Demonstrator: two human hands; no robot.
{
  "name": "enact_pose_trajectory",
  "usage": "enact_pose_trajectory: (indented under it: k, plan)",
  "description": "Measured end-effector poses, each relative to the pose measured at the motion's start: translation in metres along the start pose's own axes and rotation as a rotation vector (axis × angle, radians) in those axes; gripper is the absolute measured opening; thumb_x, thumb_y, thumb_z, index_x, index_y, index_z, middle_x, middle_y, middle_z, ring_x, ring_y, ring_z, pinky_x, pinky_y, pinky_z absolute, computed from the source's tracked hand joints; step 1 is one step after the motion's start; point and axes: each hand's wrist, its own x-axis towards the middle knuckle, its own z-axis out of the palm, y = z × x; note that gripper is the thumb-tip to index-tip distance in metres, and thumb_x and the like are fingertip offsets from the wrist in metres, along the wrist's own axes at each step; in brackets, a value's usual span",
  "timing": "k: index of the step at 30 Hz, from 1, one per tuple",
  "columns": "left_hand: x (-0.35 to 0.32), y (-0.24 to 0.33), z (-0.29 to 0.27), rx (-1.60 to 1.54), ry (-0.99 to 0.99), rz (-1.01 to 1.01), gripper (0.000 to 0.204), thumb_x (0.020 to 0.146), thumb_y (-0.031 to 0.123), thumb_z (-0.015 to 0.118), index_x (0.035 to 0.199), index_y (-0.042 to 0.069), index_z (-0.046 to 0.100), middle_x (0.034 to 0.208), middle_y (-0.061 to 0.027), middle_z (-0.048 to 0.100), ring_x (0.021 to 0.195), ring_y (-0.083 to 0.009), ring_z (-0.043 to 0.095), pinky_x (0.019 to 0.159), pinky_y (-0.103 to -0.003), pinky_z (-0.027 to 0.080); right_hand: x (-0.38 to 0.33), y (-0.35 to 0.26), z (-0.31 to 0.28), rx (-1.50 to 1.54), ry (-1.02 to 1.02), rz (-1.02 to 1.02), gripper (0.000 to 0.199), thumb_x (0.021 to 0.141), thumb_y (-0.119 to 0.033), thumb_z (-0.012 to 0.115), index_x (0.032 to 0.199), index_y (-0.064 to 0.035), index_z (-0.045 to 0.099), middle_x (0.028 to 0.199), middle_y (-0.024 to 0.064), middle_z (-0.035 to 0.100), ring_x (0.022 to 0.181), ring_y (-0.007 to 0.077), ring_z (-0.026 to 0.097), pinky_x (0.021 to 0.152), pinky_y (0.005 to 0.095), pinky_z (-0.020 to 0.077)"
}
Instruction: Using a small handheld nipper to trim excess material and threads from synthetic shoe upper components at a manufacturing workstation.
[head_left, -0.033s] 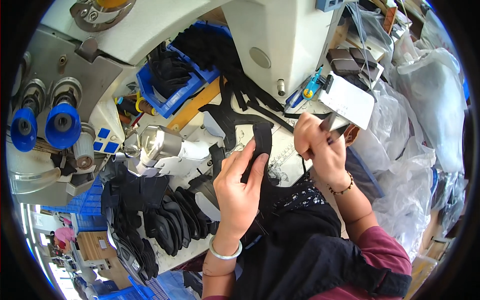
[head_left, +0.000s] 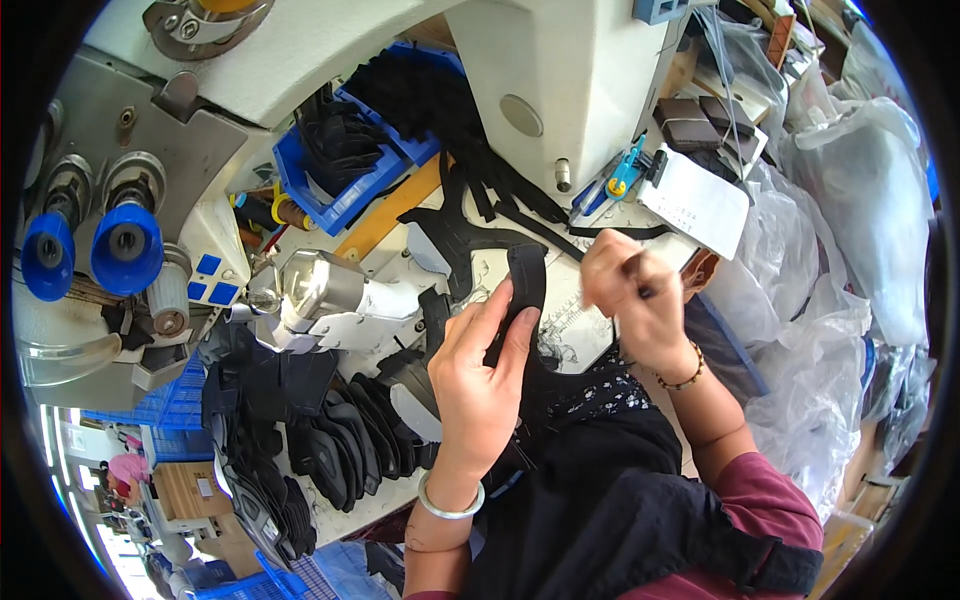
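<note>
My left hand (head_left: 475, 385) pinches a black fabric strap (head_left: 527, 275) between thumb and fingers; its upper end stands above the fingertips. The strap's lower part is hidden behind the hand. Dark fabric pieces with grey patches (head_left: 430, 250) lie just beyond it. To the right, apart from the strap, my right hand (head_left: 640, 300) is closed, its fingers smeared by motion. Something dark shows within that fist, too blurred to name.
A white sewing machine (head_left: 550, 90) rises ahead, its metal parts (head_left: 315, 285) at left. Blue bins (head_left: 340, 195) hold black pieces; stacked black pieces (head_left: 345, 440) lie at lower left. Blue-yellow thread snips (head_left: 626, 172), paper (head_left: 700, 205) and plastic bags (head_left: 860, 220) are at right.
My right hand has turned slightly and is more blurred; the dark, blade-like piece that stuck out of its fist is now hardly visible. My left hand and the strap have barely moved.
</note>
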Motion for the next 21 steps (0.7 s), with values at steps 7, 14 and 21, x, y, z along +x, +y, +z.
enact_pose_trajectory:
  k: [7,14,21]
  plan:
    - [-0.004,0.003,0.0,0.095,0.006,0.099,0.032,0.076,0.002,0.067,0.106,-0.001,0.06,0.081,-0.0098,0.061,0.074,-0.0237,0.056,0.068,-0.031,0.046,0.002,-0.002,0.013,-0.602,-0.149,-0.085,0.022,0.068,0.0,0.068,0.087,-0.0038,0.058,0.08,0.0045,0.052,0.063,0.0161,0.056,0.051,0.0283,0.045]
    - [-0.006,0.001,0.0,0.062,-0.031,0.12,0.033,0.077,-0.001,0.065,0.109,-0.001,0.059,0.083,-0.008,0.06,0.071,-0.0132,0.057,0.067,-0.023,0.045,-0.001,0.016,0.01,-0.57,0.157,-0.165,0.029,0.064,0.01,0.059,0.091,-0.0006,0.051,0.08,0.0086,0.052,0.063,0.0232,0.055,0.054,0.03,0.045]
    - [-0.008,0.006,0.0,0.095,-0.037,0.059,0.036,0.078,0.004,0.064,0.113,0.004,0.058,0.08,-0.0083,0.057,0.072,-0.0234,0.053,0.067,-0.033,0.045,0.009,-0.003,0.017,-0.435,0.079,0.011,0.021,0.072,-0.005,0.07,0.089,-0.0031,0.059,0.081,0.0076,0.055,0.067,0.0196,0.055,0.059,0.029,0.0445]
